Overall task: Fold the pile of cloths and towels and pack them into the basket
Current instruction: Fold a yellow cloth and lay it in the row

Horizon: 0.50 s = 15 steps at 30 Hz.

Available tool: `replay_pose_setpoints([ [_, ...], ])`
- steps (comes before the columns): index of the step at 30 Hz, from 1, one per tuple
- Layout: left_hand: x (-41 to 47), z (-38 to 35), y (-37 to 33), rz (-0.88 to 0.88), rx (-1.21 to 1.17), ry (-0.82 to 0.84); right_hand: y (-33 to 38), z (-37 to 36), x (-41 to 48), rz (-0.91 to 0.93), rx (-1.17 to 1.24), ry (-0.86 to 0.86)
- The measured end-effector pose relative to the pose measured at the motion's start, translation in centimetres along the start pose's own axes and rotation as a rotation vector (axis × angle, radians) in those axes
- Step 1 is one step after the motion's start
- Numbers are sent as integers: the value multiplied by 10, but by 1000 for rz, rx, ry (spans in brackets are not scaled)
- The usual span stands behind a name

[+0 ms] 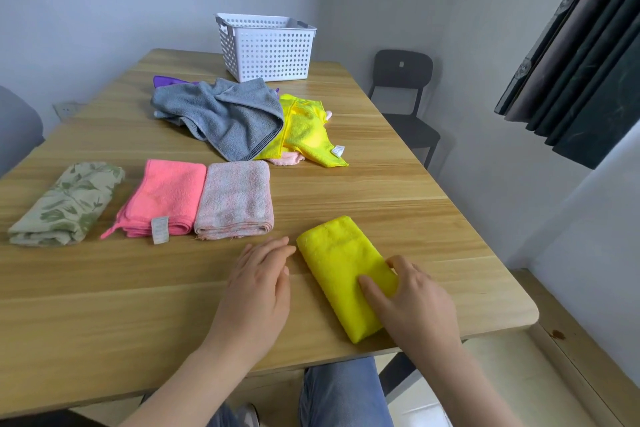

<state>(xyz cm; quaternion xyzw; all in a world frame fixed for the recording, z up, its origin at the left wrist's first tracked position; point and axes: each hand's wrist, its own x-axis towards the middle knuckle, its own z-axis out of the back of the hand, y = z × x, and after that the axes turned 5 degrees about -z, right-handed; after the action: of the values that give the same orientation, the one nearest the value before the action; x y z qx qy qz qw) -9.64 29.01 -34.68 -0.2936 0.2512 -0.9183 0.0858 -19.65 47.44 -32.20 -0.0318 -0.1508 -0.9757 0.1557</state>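
A folded yellow cloth (337, 263) lies near the table's front right edge. My right hand (412, 298) rests on its near end, thumb on top and fingers at its right side. My left hand (259, 284) lies flat on the table just left of the cloth, fingertips near its far left corner. Three folded cloths sit in a row to the left: a leaf-print one (67, 204), a pink one (164, 198), a pale pink towel (235, 199). An unfolded pile lies behind: grey towel (225, 114), yellow cloth (306, 130), purple cloth (166, 81). The white perforated basket (266, 48) stands at the back.
The wooden table (381, 204) ends close on the right and front. A black chair (403, 97) stands beyond the right edge. Dark curtains (581, 52) hang at the right. A grey seat back (17, 128) shows at the left.
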Motion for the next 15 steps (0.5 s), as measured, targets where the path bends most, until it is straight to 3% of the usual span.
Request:
replay_pose_setpoints([
  [9, 21, 21, 13, 15, 19, -28, 48, -27, 48, -55, -43, -107],
  [15, 48, 29, 40, 22, 118, -14, 82, -52, 95, -25, 69, 2],
])
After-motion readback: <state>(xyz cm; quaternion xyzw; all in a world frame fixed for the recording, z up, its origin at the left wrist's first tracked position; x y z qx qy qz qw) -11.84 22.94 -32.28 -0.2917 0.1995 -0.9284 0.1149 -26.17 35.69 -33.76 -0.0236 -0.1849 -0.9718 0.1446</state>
